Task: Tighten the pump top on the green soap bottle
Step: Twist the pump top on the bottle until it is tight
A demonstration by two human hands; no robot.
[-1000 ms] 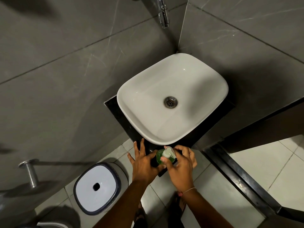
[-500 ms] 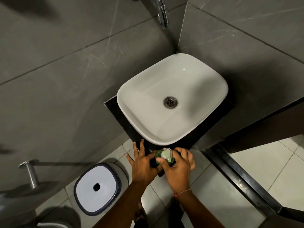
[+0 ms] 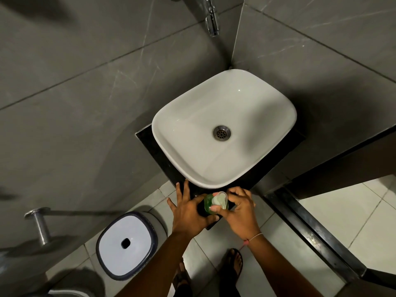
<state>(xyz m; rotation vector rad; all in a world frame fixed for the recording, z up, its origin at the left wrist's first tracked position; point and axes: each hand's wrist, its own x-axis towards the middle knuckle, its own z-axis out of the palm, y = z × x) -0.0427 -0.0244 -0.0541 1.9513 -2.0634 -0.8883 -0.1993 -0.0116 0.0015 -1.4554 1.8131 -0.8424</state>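
The green soap bottle [image 3: 207,204] stands on the black counter's front corner, just below the basin, seen from above. Its pale pump top [image 3: 220,200] points to the right. My left hand [image 3: 188,213] wraps the bottle's left side, thumb against it and fingers spread on the counter. My right hand [image 3: 241,209] closes around the pump top from the right, thumb and fingertips on it. Most of the bottle's body is hidden by both hands.
A white basin [image 3: 270,151] with a metal drain sits on the black counter [image 3: 150,144] in a grey tiled corner. A chrome tap [image 3: 212,18] hangs above. A white-lidded bin [image 3: 126,243] stands on the floor at left, and a metal holder [image 3: 39,224] sticks out of the wall.
My right hand has turned around the pump top, and the spout now points more to the right. My left hand has stayed on the bottle.
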